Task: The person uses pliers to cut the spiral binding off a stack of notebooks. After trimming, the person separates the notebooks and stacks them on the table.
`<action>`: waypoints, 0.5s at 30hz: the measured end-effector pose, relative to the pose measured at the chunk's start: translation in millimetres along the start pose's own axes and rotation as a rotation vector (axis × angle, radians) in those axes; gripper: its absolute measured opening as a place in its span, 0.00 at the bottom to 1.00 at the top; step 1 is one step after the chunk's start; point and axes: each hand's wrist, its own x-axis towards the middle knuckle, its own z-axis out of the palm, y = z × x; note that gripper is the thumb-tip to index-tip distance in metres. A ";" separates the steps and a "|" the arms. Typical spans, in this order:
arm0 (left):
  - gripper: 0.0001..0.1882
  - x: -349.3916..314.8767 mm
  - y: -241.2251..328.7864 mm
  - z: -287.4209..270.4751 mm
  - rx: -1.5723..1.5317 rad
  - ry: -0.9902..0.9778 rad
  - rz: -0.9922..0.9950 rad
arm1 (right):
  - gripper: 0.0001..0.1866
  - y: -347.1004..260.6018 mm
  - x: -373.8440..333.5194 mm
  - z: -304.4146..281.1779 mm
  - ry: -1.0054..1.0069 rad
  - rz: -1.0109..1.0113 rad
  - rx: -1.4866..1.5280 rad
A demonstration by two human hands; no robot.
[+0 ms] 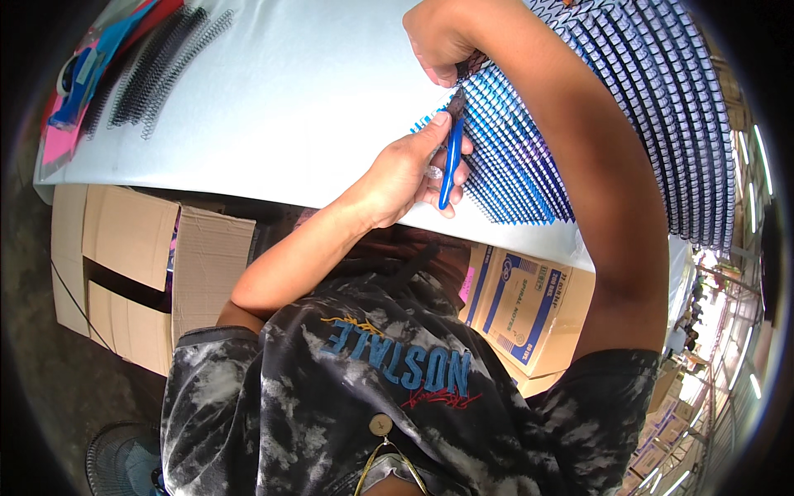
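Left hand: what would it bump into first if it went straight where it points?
The left hand, holding blue-handled pliers, would probably meet the blue-and-white spiral-bound notebooks first, though depth is unclear.

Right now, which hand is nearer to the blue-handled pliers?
Left: the left hand holds the blue-handled pliers; the right hand is just beyond their tips, by the rows of spiral bindings.

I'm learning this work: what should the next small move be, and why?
Perhaps ease the blue-handled pliers onto the nearest edge of the coil rows: the left hand holds them with the tips right beside it, and the right hand is just beyond those tips.
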 end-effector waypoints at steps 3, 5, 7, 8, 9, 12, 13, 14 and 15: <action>0.29 -0.8 2.2 6.7 -0.024 0.035 0.001 | 0.11 0.1 0.2 1.7 0.054 -0.042 -0.006; 0.29 -0.6 1.6 -2.1 -0.039 -0.047 0.019 | 0.11 -1.5 -3.8 0.6 0.068 -0.047 -0.033; 0.28 -0.7 -2.6 -4.1 0.031 -0.012 0.005 | 0.10 0.0 -1.4 1.2 0.068 -0.048 -0.028; 0.28 -1.4 -4.5 -4.7 0.066 0.006 -0.001 | 0.10 0.5 -0.1 1.9 0.069 -0.048 -0.026; 0.28 -3.5 -5.7 -5.4 0.106 0.013 -0.029 | 0.10 -0.4 1.2 3.2 0.079 -0.028 -0.018; 0.29 -6.6 -5.3 -2.9 0.178 -0.024 -0.013 | 0.10 -4.7 3.3 5.8 0.109 0.017 -0.011; 0.30 -6.5 -0.2 4.3 0.098 0.010 -0.023 | 0.10 -5.6 2.8 5.6 0.118 0.022 -0.020; 0.30 -4.8 1.6 4.5 0.098 0.009 -0.016 | 0.10 -6.0 2.6 5.1 0.127 0.027 -0.029; 0.30 -1.7 4.1 4.0 0.097 0.004 -0.006 | 0.10 -4.3 0.7 3.5 0.117 -0.005 -0.024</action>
